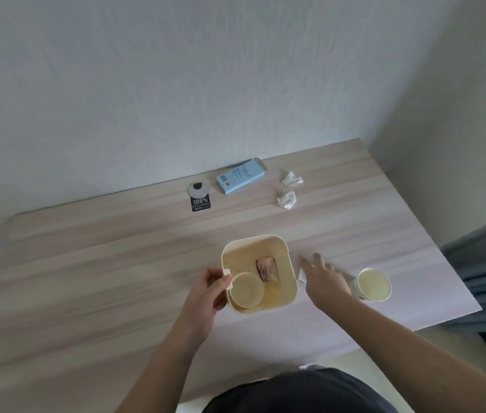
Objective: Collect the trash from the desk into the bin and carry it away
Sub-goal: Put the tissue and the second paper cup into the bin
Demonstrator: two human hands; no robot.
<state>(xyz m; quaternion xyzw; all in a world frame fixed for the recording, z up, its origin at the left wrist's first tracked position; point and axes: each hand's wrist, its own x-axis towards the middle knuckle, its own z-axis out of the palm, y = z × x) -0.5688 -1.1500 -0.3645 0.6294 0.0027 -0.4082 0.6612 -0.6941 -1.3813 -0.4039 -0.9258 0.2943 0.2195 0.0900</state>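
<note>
Bin [283, 248]: stood on the desk [116, 263] before me, my left hand [209, 290] pinching its nine o'clock rim tab.
Right hand [326, 280]: fingers spread, over a tissue [301, 275] at the bin's three o'clock.
Technique: I judged it best to steady the bin and pinch the tissue whole.

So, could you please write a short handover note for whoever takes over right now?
Left hand grips the bin by its left rim.
Right hand, open, rests over a tissue beside the bin.
Done: a paper cup and a wrapper lie in the bin.
Left: second cup, two crumpled tissues, blue box, black tag; then carry away.
</note>
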